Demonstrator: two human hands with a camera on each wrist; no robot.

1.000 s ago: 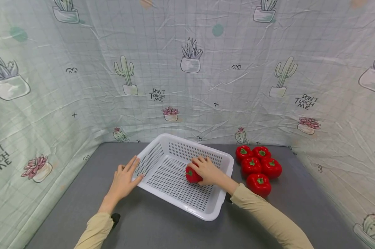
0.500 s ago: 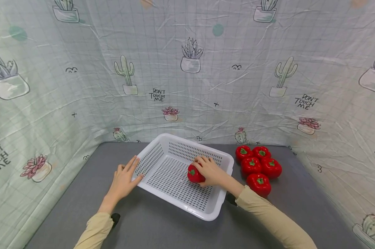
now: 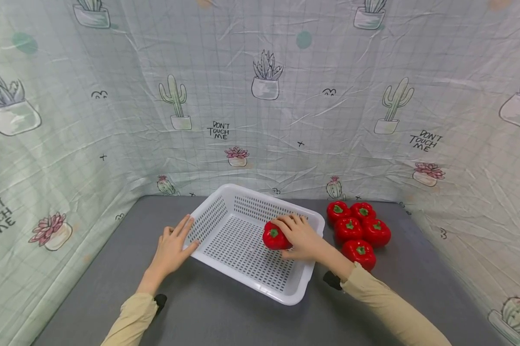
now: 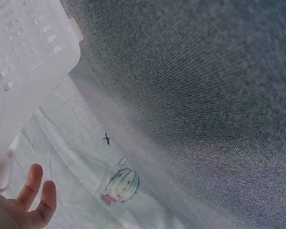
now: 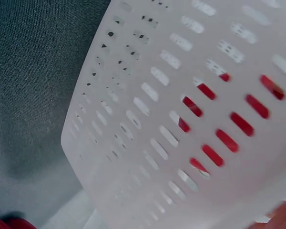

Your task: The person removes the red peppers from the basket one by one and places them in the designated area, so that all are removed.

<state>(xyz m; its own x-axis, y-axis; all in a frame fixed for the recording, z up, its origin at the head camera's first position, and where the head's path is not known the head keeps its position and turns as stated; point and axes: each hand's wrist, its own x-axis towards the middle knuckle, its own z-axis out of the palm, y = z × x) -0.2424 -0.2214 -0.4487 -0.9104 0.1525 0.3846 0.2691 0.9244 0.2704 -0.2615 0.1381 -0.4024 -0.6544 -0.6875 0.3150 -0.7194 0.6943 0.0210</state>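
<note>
In the head view my right hand [image 3: 304,236] grips a red bell pepper [image 3: 275,236] by its right side, fingers over the top and thumb low. The pepper's green stem faces up. Hand and pepper are within a white slotted plastic basket [image 3: 242,284], near its right end. Through the slots in the right wrist view, red patches of the pepper [image 5: 227,140] show behind the basket wall. My left hand [image 3: 170,251] touches the basket's left rim with extended fingers and thumb. Two of its fingers [image 4: 32,186] stand off the basket in the left wrist view.
Several more red bell peppers [image 3: 348,229] stand in a cluster on the grey table [image 3: 225,317], right of the basket. A patterned cloth [image 3: 285,125] hangs behind the table and along both sides.
My right hand has moved right and up with the bell pepper, which now seems raised off the basket floor. The left hand and the basket have stayed in place.
</note>
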